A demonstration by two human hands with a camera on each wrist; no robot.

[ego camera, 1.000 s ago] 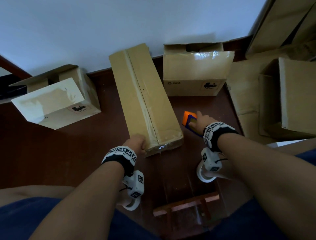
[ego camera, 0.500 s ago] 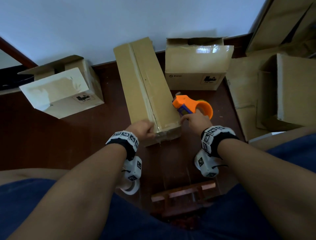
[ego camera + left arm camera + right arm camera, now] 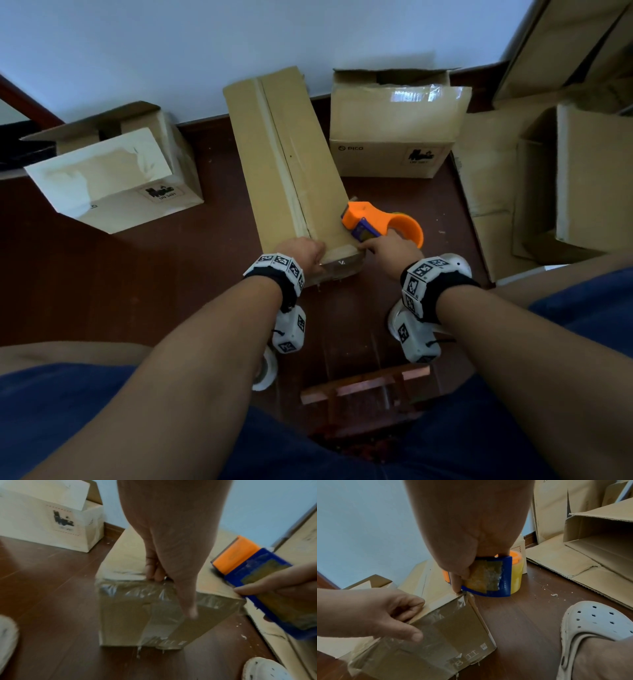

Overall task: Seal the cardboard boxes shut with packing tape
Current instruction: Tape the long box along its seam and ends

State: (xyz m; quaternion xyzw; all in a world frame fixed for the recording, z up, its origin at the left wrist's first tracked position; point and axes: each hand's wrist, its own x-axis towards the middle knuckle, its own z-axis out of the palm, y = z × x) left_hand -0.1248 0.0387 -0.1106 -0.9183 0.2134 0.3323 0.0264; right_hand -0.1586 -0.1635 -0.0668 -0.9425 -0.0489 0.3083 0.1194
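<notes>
Tape dispenser (image 3: 380,222) in right hand (image 3: 394,248), seemingly touching long box (image 3: 291,171) corner.

Head cam: I'm looking steeply down from above both hands, wall ahead, floor (image 3: 102,274) filling the frame. Left wrist cam sits close behind the left hand (image 3: 171,540), facing forward and down. Right wrist cam does the same over the right hand (image 3: 467,534). All three views share the long box (image 3: 291,178) end between the hands.
</notes>
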